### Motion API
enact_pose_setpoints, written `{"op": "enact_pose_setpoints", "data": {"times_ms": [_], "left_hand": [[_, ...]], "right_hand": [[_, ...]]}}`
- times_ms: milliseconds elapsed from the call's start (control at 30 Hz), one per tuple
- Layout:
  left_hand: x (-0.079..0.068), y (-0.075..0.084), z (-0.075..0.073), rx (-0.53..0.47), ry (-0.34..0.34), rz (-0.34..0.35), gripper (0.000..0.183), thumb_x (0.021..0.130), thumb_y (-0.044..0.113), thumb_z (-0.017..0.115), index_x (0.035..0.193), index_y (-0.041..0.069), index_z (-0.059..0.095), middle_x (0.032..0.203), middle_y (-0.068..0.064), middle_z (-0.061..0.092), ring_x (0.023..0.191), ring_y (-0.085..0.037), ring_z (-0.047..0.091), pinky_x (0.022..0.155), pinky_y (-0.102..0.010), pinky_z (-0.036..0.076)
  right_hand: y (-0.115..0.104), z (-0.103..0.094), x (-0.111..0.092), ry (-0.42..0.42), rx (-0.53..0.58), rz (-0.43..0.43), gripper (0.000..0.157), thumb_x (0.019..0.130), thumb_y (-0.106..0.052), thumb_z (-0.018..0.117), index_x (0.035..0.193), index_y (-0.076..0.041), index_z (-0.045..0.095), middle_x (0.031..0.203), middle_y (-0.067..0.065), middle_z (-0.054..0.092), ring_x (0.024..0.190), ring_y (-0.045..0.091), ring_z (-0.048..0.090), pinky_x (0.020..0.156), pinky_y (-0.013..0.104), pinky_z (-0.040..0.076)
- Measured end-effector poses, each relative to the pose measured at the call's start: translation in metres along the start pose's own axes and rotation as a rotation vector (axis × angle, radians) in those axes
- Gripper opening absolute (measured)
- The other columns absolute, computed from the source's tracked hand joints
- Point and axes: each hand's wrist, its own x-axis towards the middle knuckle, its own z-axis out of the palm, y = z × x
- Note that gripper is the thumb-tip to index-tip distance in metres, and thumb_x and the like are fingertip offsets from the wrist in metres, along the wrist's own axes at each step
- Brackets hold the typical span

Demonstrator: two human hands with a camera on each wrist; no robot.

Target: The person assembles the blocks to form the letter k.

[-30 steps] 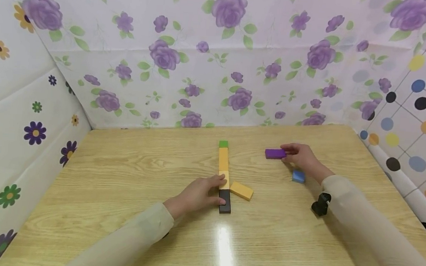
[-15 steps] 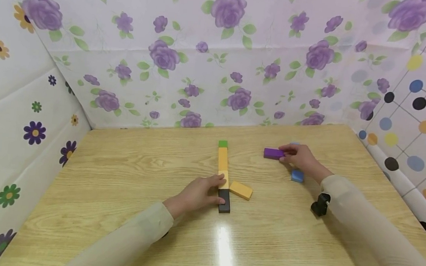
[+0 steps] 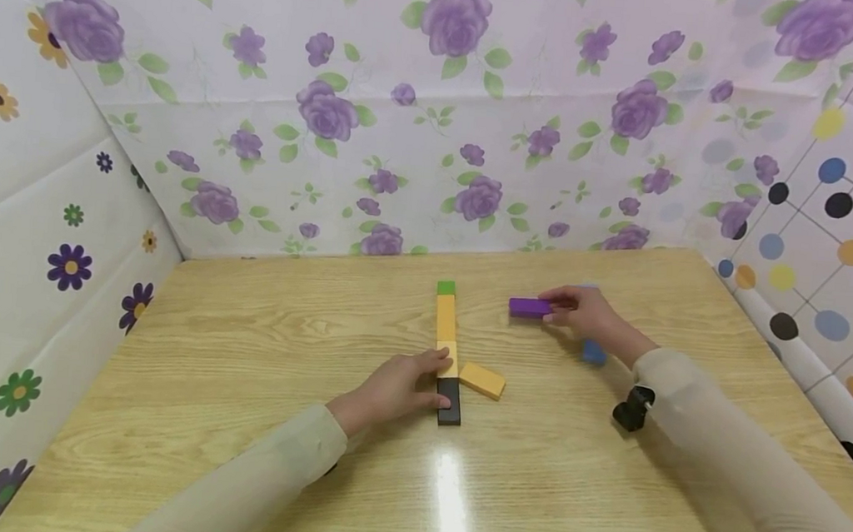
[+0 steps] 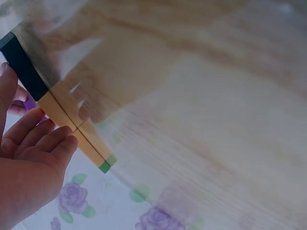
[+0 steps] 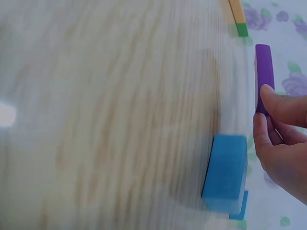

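My right hand (image 3: 590,314) pinches the right end of a purple block (image 3: 528,308) between thumb and fingers; the right wrist view shows the purple block (image 5: 265,72) held near its lower end. My left hand (image 3: 396,387) rests against a straight row of blocks, thumb on the black block (image 3: 448,412) and a fingertip on the pale yellow block (image 3: 449,370). Beyond these, the row runs through an orange block (image 3: 447,318) to a green block (image 3: 446,288) at the far end. In the left wrist view, the left fingers (image 4: 38,134) lie loosely bent along the row.
A loose yellow block (image 3: 483,381) lies slanted just right of the row. Below the right hand sits a blue block (image 3: 594,353), and another blue piece (image 3: 589,286) peeks out behind that hand. Flower-patterned cloth (image 3: 374,162) stands along the back of the wooden table (image 3: 279,321).
My right hand has carried the purple block a little left, toward the row. A blue piece has come into sight behind it. The left hand has stayed in place.
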Motion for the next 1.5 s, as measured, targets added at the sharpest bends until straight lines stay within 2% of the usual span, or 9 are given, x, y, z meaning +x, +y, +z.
{"op": "enact_pose_setpoints", "data": {"times_ms": [133, 367, 533, 900, 1133, 1500], "left_hand": [[0.0, -0.001, 0.001, -0.006, 0.001, 0.011, 0.066, 0.086, 0.036, 0.071, 0.139, 0.004, 0.05, 0.152, -0.006, 0.036, 0.14, -0.022, 0.033, 0.113, -0.038, 0.03], [0.0, -0.002, 0.001, -0.014, -0.006, 0.001, 0.066, 0.086, 0.036, 0.071, 0.14, 0.005, 0.049, 0.152, -0.005, 0.035, 0.14, -0.02, 0.032, 0.114, -0.036, 0.029], [-0.001, -0.001, 0.001, -0.018, -0.005, 0.01, 0.064, 0.087, 0.034, 0.071, 0.14, 0.005, 0.049, 0.152, -0.005, 0.036, 0.14, -0.022, 0.032, 0.114, -0.038, 0.029], [0.0, -0.001, 0.0, -0.016, -0.005, 0.008, 0.065, 0.087, 0.035, 0.07, 0.14, 0.005, 0.049, 0.152, -0.005, 0.036, 0.14, -0.02, 0.032, 0.114, -0.036, 0.029], [0.001, -0.002, 0.0, -0.013, -0.01, -0.005, 0.065, 0.087, 0.036, 0.07, 0.141, 0.006, 0.049, 0.152, -0.004, 0.035, 0.14, -0.02, 0.032, 0.114, -0.036, 0.028], [0.002, -0.002, 0.0, -0.015, -0.004, 0.003, 0.065, 0.087, 0.036, 0.07, 0.14, 0.006, 0.049, 0.152, -0.004, 0.036, 0.14, -0.02, 0.033, 0.114, -0.035, 0.028]], "right_hand": [[-0.004, 0.006, 0.0, -0.019, 0.006, -0.007, 0.043, 0.091, -0.009, 0.067, 0.132, 0.0, 0.056, 0.125, 0.025, 0.057, 0.114, 0.036, 0.055, 0.094, 0.043, 0.05], [-0.011, 0.018, 0.0, -0.064, -0.006, -0.087, 0.042, 0.09, -0.007, 0.068, 0.129, 0.001, 0.057, 0.125, 0.024, 0.058, 0.113, 0.036, 0.056, 0.091, 0.04, 0.052], [-0.016, 0.028, 0.0, -0.109, 0.001, -0.112, 0.04, 0.089, -0.007, 0.069, 0.128, -0.001, 0.059, 0.125, 0.02, 0.059, 0.112, 0.032, 0.057, 0.094, 0.04, 0.05], [-0.028, 0.045, -0.001, -0.165, -0.011, -0.12, 0.035, 0.088, -0.004, 0.069, 0.123, -0.003, 0.063, 0.119, 0.015, 0.061, 0.107, 0.027, 0.059, 0.091, 0.037, 0.051], [-0.027, 0.053, 0.002, -0.21, -0.02, -0.125, 0.034, 0.088, -0.003, 0.069, 0.121, -0.006, 0.064, 0.119, 0.012, 0.062, 0.108, 0.025, 0.058, 0.093, 0.038, 0.05], [-0.027, 0.056, 0.004, -0.24, -0.003, -0.157, 0.033, 0.088, 0.001, 0.067, 0.121, -0.002, 0.064, 0.119, 0.016, 0.062, 0.107, 0.027, 0.059, 0.092, 0.037, 0.051]]}}
